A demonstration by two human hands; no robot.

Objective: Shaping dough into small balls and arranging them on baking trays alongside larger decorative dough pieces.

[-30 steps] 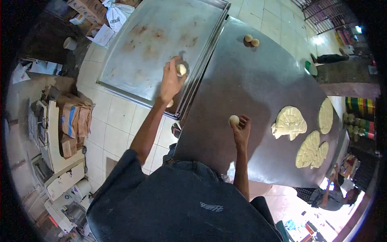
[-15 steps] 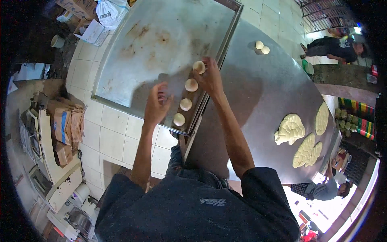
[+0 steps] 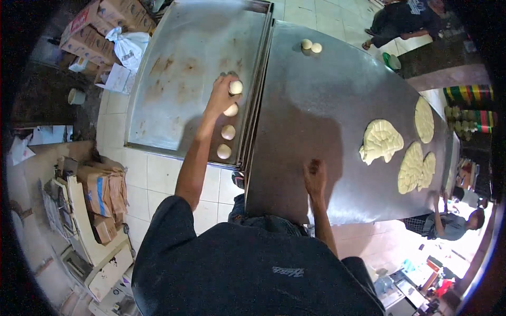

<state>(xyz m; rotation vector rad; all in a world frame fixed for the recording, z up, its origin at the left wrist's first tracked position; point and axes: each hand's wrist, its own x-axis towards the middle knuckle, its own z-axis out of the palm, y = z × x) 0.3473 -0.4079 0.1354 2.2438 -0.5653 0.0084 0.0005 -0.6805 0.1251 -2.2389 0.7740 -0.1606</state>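
My left hand [image 3: 222, 94] has its fingers around a pale dough ball [image 3: 235, 87] on the metal baking tray [image 3: 174, 47]. Below it, more dough balls [image 3: 227, 131] line the tray's right side. Over the dark steel worktable [image 3: 290, 121], my right hand [image 3: 315, 174] has curled fingers in shadow; I cannot make out what, if anything, they hold. A pair of dough balls [image 3: 311, 46] sits near the table's far end. Several flattened, scored dough slabs [image 3: 380, 140] lie toward the right.
Cardboard boxes [image 3: 105, 21] and a white sack [image 3: 127, 46] are beyond the tray. Brown paper bags [image 3: 105, 192] stand at left. One person [image 3: 406, 23] is at the upper right; another [image 3: 448, 224] is beside the table's lower right.
My right hand has left the top ball on the tray and moved down-right over the table. My left hand has moved up onto that ball. The person at upper right has shifted.
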